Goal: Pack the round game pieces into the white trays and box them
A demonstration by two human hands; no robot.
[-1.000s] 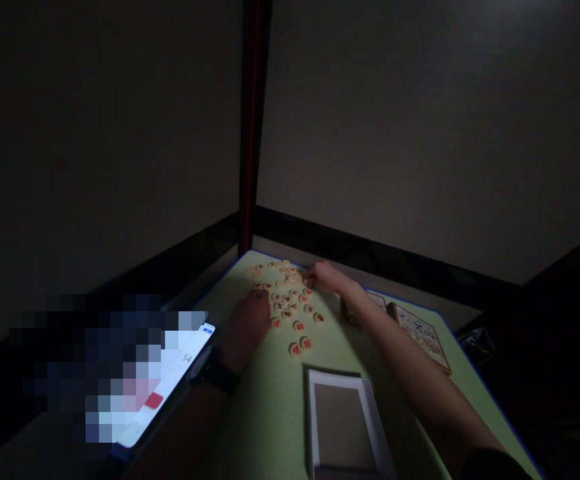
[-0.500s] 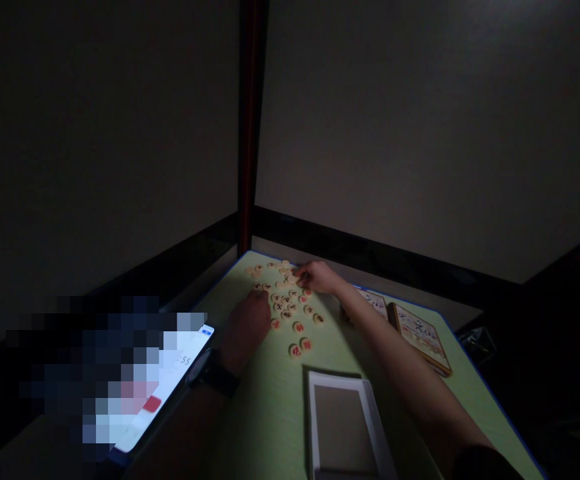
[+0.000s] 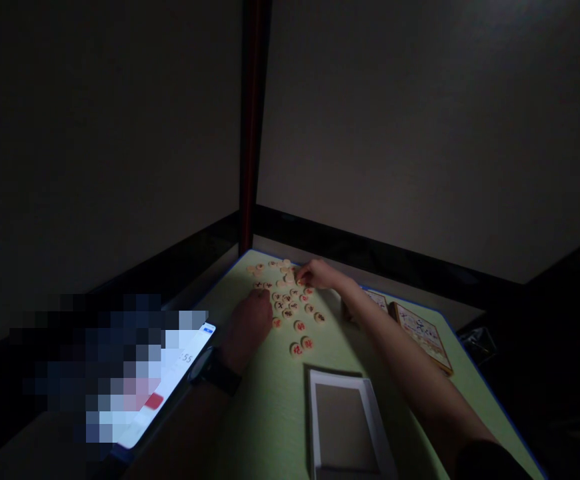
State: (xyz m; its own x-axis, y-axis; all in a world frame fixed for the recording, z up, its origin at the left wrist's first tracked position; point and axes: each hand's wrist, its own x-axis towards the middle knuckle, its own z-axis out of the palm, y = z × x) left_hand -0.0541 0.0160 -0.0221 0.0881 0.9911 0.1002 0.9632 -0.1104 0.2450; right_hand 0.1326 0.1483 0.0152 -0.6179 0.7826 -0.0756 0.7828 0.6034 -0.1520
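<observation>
Several round pale game pieces (image 3: 290,303) with red or black characters lie scattered on a green table (image 3: 270,400). My right hand (image 3: 316,274) reaches to the far side of the pile, its fingertips pinched on one piece near the top. Curled and in shadow, my left hand (image 3: 248,323) rests on the table at the pile's left edge, a dark watch (image 3: 215,371) on its wrist. What its fingers hold, if anything, is hidden.
An open white box (image 3: 345,427) sits near me on the table. Two printed box parts (image 3: 423,333) lie at the right. A lit phone (image 3: 165,383) stands at the left. A dark red post (image 3: 250,127) rises behind the table's far corner; walls are dim.
My right hand has slid a little to the left along the far side of the pile. My left hand has stayed put.
</observation>
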